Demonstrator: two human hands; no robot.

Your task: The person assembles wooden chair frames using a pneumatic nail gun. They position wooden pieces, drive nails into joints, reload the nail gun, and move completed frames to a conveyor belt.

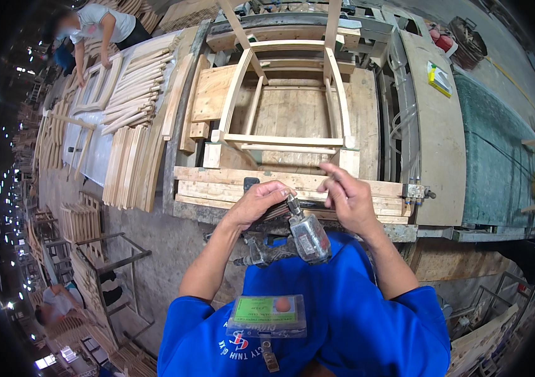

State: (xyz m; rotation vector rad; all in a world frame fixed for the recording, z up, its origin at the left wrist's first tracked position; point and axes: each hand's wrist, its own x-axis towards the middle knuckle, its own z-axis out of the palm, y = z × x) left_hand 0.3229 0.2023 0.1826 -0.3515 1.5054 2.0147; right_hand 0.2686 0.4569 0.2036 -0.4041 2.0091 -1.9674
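A worn grey pneumatic driver [310,239] is in front of my blue shirt, its narrow nose pointing away from me and its handle lying toward the left. My left hand [261,202] is closed, with thumb and fingertips pinched at the tip of that nose. To the right of the driver, my right hand [350,200] is raised with the index finger stretched out and the other fingers partly bent. Nothing shows in it. Beyond both hands, a pale wooden chair frame [286,139] lies in a wooden jig on the workbench [305,182].
On the left, a table holds stacked wooden slats [132,166] and turned spindles [138,85]; a person [107,28] works behind it. A metal valve fitting [415,191] sits at the bench's right corner. Farther right are a plywood board [434,144] and a green-topped table [494,151].
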